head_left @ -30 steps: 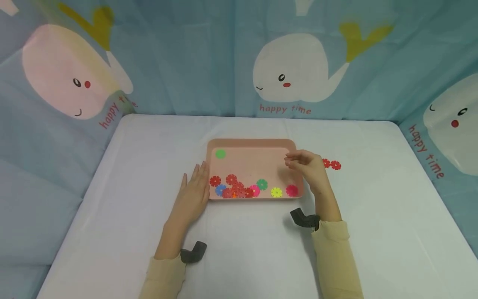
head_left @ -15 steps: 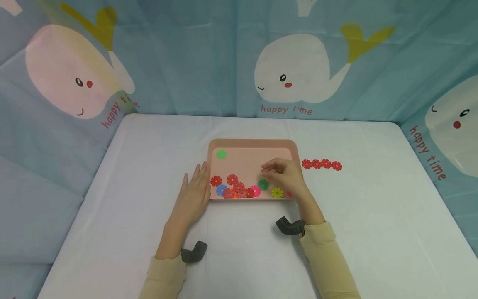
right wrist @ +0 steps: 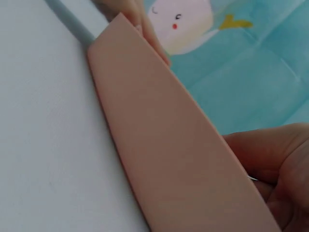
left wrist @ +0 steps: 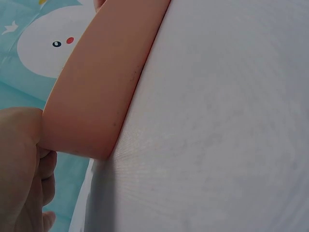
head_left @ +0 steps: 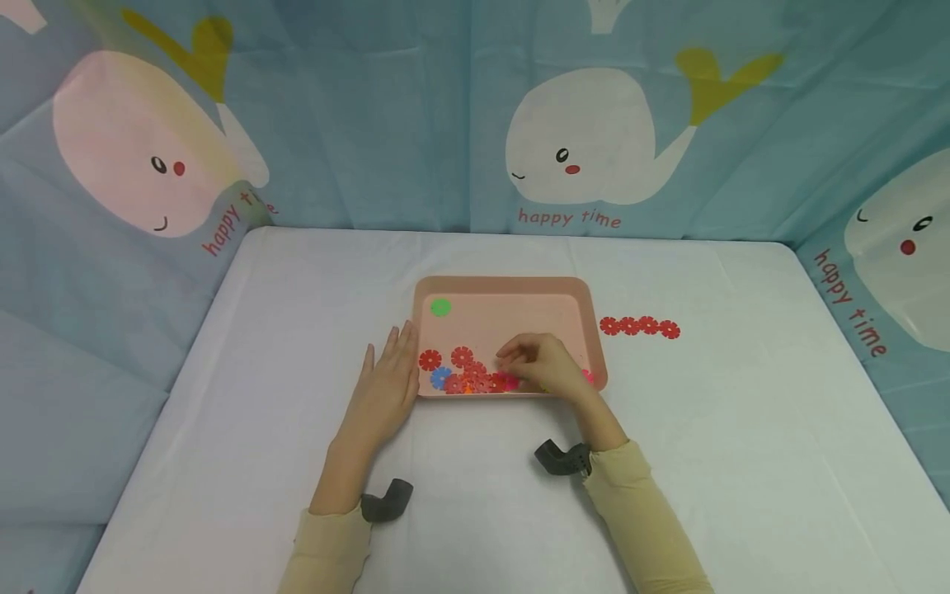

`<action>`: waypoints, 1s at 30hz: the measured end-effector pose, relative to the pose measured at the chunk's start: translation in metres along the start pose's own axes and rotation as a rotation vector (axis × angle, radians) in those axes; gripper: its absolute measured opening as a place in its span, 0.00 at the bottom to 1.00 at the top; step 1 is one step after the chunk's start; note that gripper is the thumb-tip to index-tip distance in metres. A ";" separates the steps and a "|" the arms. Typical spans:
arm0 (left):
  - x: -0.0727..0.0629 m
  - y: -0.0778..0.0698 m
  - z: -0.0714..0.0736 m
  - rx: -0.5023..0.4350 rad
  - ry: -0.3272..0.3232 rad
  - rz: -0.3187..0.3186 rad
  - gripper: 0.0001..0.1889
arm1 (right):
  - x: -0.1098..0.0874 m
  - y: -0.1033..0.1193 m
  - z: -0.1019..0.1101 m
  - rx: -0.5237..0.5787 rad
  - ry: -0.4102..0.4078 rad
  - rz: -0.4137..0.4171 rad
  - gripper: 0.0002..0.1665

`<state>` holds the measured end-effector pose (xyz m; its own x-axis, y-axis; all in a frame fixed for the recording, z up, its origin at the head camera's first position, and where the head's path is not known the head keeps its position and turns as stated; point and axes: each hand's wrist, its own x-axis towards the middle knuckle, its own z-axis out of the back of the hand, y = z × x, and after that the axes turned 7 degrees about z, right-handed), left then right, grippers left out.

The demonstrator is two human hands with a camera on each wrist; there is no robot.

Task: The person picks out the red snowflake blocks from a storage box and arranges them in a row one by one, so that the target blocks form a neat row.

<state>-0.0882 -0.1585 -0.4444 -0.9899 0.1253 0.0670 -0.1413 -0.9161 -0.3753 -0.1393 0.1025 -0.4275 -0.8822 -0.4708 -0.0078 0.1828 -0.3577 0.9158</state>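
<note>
Soft, fairly even light brightens the bench (head_left: 750,429) around the tray (head_left: 512,318), while the curtain (head_left: 386,132) behind it sits dimmer. The left wrist view shows a soft grey shadow (left wrist: 101,203) below the tray's corner. The right wrist view looks dull and slightly blurred.

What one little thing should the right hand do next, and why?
Probably pinch a red disc from the tray: the right hand is over the tray, close to several like it, and the four-disc row on the table beside the tray is all red.
</note>
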 end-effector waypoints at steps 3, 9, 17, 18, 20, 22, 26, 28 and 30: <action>0.000 0.000 0.000 0.002 -0.001 -0.001 0.31 | 0.000 -0.001 -0.002 -0.037 0.021 -0.019 0.07; 0.000 -0.001 0.001 0.004 0.000 0.003 0.31 | 0.001 -0.003 -0.003 -0.116 0.091 -0.009 0.08; 0.000 -0.001 0.001 0.003 0.007 0.008 0.31 | 0.001 -0.005 -0.004 -0.167 0.153 0.024 0.09; 0.000 -0.001 0.001 0.001 0.007 0.007 0.31 | 0.001 -0.005 -0.005 -0.176 0.149 0.024 0.10; 0.001 -0.001 0.001 -0.002 0.007 0.005 0.31 | 0.001 -0.004 -0.006 -0.199 0.140 0.030 0.10; 0.001 -0.001 0.001 -0.005 0.006 0.003 0.31 | 0.002 -0.004 -0.008 -0.231 0.130 0.033 0.10; 0.001 -0.001 0.000 -0.002 0.005 0.004 0.31 | 0.003 -0.003 -0.011 -0.279 0.113 0.027 0.09; 0.000 0.000 0.000 0.000 0.004 0.005 0.32 | 0.004 -0.003 -0.012 -0.295 0.105 0.020 0.09; 0.000 0.000 -0.001 0.003 0.001 0.004 0.32 | 0.003 -0.002 -0.012 -0.304 0.104 0.020 0.10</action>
<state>-0.0886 -0.1579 -0.4448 -0.9905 0.1217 0.0643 -0.1370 -0.9177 -0.3730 -0.1373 0.0922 -0.4340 -0.8308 -0.5547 -0.0459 0.3350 -0.5642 0.7546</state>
